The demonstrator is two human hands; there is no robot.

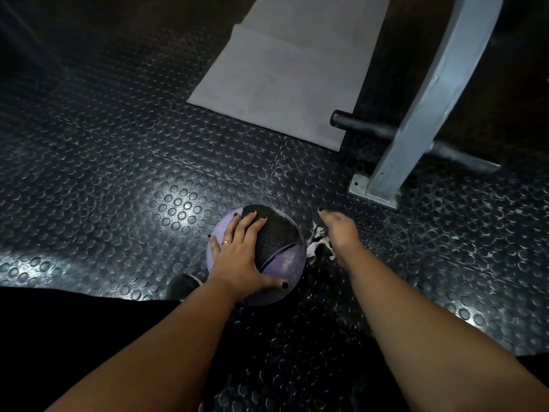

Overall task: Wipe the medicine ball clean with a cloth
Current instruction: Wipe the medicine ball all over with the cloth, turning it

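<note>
- Rests left hand [240,257] flat on top of purple-and-black ball [279,242], fingers spread, not gripping.
- Has ball low centre of frame, on studded black floor [118,173].
- Has right hand [338,230] down at crumpled white cloth [318,242], on floor just right of ball; cannot tell if gripping cloth, fingers blurred.
- Shows grey mat [285,78] upper centre, metal post [416,114] with black bar [362,126] upper right.

A black rubber floor with raised round studs [118,173] fills the view. A flat grey mat [282,84] lies far centre. Right of it stands a grey metal post [430,99] on a bolted base plate [361,188], crossed by a black bar [362,129].
</note>
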